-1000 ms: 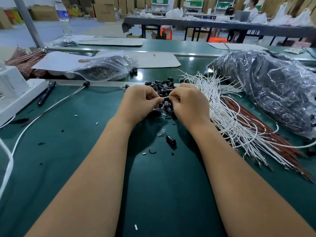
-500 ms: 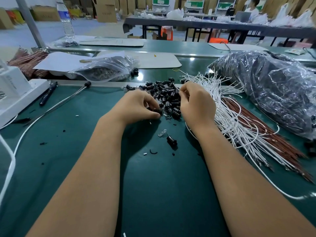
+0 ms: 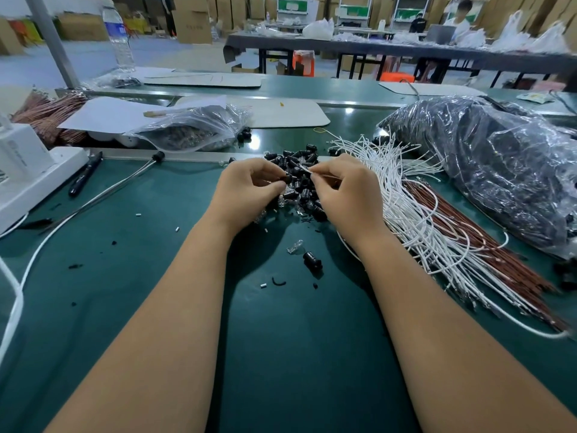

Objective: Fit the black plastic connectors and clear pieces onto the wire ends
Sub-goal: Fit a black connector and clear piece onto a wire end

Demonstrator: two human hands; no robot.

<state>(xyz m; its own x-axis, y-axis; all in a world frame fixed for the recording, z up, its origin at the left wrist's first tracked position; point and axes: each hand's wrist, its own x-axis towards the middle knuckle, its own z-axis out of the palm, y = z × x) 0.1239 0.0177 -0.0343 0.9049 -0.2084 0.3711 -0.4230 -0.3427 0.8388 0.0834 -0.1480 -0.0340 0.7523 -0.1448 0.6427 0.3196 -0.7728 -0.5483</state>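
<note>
Black plastic connectors (image 3: 296,182) are lying heaped on the green table (image 3: 156,276) under my hands. My left hand (image 3: 246,192) is pinching one connector (image 3: 288,178); my right hand (image 3: 346,192) is pinching a white wire end (image 3: 307,170) just beside it.

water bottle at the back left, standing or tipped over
Standing. The water bottle is upright on the far table, cap end up beyond the frame's top edge.

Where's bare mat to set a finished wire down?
Roomiest: green mat between the left forearm and the black pen, only specks there. Also between both forearms, below the lone black connector. Crowded: connector pile, white wires rightward.
</note>
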